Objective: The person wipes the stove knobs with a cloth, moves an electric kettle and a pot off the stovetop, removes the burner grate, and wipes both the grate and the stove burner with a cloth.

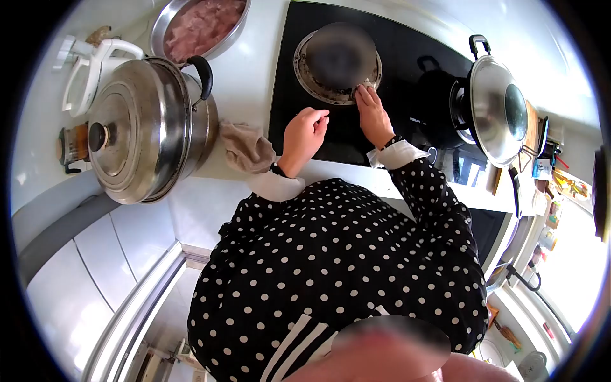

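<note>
My right hand (374,116) reaches over the black glass cooktop (407,70), fingers stretched forward and pressed together. Under its fingertips is a small pale crumpled cloth (365,88), touching the front right rim of the round metal burner ring (337,97). The ring looks stained with dark spots, and a blur covers its middle. My left hand (305,137) is curled closed at the cooktop's front left edge, apart from the ring, with nothing visible in it. Just left of that wrist lies a crumpled beige rag (246,148) on the counter.
At left stands a large lidded steel pot (149,127). Behind it are a steel bowl (159,28) of raw meat (202,28) and a white-handled appliance (102,63). A wok with a domed lid (493,108) sits on the right burner. A pan handle (515,191) juts past the counter edge.
</note>
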Motion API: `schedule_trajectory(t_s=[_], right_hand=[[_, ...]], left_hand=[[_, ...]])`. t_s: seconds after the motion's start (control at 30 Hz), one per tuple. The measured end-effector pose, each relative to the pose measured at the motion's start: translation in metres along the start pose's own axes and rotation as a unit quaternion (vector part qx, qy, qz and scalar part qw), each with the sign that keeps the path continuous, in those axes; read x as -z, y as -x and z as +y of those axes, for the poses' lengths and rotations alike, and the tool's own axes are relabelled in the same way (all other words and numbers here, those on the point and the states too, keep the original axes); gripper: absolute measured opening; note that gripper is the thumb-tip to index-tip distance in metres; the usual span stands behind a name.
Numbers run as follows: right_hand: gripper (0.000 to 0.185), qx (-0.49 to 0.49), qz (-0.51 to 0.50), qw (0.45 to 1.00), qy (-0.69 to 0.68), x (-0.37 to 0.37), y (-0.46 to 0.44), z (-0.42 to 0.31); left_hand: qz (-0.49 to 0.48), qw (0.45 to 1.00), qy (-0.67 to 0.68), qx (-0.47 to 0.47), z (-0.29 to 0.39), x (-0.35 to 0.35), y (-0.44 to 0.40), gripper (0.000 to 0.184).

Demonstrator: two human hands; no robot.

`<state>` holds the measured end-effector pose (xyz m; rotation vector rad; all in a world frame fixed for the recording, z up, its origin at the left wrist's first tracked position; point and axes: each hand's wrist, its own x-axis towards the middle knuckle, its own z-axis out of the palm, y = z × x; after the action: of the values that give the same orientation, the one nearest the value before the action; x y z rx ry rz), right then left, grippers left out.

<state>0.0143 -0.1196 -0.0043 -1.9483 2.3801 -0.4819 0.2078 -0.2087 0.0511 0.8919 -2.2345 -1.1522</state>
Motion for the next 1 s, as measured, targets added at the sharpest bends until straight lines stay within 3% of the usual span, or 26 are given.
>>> schedule_trajectory(t_s=[0.2, 0.3, 0.33, 0.47, 0.6, 0.83, 0.97, 1.0], right_hand=[[0.054, -0.007, -0.093, 0.996, -0.008, 0.012, -0.031, 0.032], [0.048, 0.054, -0.076, 0.996, 0.000, 0.017, -0.035, 0.049], [0.048, 0.036, -0.105, 0.994, 0.001, 0.021, -0.037, 0.051], [0.051, 0.109, -0.104, 0.989, 0.001, 0.021, -0.052, 0.083], [0.056, 0.164, -0.165, 0.972, -0.035, 0.031, -0.091, 0.108], [0.044, 0.323, -0.278, 0.898, 0.107, 0.043, -0.187, 0.118], [0.043, 0.473, -0.172, 0.847, 0.170, 0.022, -0.219, 0.130], [0.044, 0.447, -0.183, 0.860, 0.163, 0.022, -0.215, 0.131]], left_hand=[[-0.004, 0.999, 0.052, 0.008, 0.015, -0.001, 0.006, 0.016], [-0.004, 0.998, 0.062, 0.024, 0.015, -0.004, 0.011, 0.016], [-0.002, 0.997, 0.066, 0.030, 0.016, -0.004, 0.012, 0.016], [0.021, 0.997, 0.061, 0.038, 0.013, -0.002, 0.022, 0.016], [0.047, 0.992, 0.079, 0.086, 0.012, 0.003, 0.037, 0.016], [0.060, 0.985, 0.075, 0.146, 0.009, -0.006, 0.057, 0.017], [0.057, 0.985, 0.075, 0.143, 0.010, -0.017, 0.059, 0.017], [0.055, 0.986, 0.077, 0.134, 0.011, -0.020, 0.059, 0.017]])
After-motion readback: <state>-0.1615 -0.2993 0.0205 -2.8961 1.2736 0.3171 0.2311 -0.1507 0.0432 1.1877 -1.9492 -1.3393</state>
